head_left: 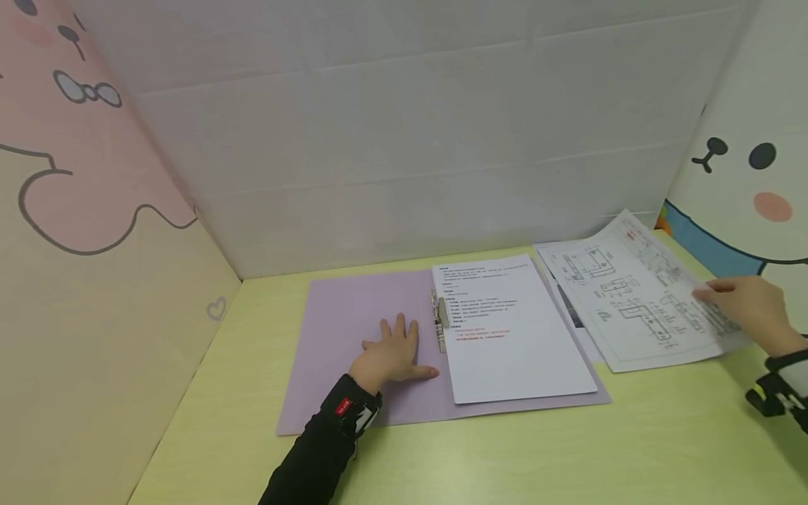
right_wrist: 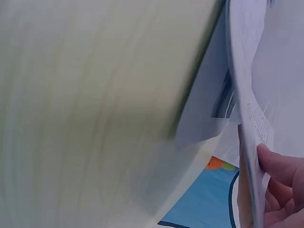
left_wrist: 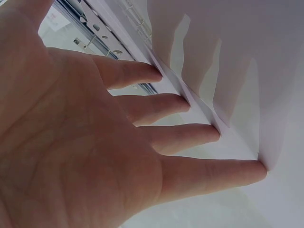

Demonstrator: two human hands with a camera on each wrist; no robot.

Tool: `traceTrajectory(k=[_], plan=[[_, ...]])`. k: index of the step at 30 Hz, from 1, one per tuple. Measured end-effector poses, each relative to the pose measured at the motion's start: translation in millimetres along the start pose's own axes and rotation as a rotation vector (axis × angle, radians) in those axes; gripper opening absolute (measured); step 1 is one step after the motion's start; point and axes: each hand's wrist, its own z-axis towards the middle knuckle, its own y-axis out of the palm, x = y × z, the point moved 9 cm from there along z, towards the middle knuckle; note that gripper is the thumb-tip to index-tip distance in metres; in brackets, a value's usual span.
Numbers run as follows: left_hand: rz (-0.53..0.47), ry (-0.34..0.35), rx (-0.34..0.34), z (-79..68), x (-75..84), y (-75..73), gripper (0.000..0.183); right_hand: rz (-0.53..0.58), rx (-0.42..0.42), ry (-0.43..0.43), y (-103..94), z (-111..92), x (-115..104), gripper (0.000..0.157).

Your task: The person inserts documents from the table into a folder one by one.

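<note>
A purple folder lies opened flat on the table. My left hand rests on its left cover with straight, spread fingers; in the left wrist view the fingertips of that hand touch the cover. Beside it, a metal clip runs along the left edge of a stack of white printed sheets with some red lines. On the right, my right hand pinches the right edge of paper with technical drawings. The right wrist view has its thumb on the lifted paper.
Under the lifted drawings lies another sheet with a dark picture on it, partly hidden. The yellow-green table meets a white back wall. Cartoon-printed panels stand at left and right.
</note>
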Motion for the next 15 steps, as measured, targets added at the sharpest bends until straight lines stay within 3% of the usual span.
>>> traceTrajectory(k=[2,15], plan=[[0.002,0.0,0.001,-0.1,0.0,-0.4,0.108,0.023,-0.015,0.008,-4.0,-6.8,-6.1,0.052],[0.001,0.002,0.0,1.3,0.0,1.2,0.108,0.109,-0.075,0.142,6.2,-1.3,20.5,0.074]])
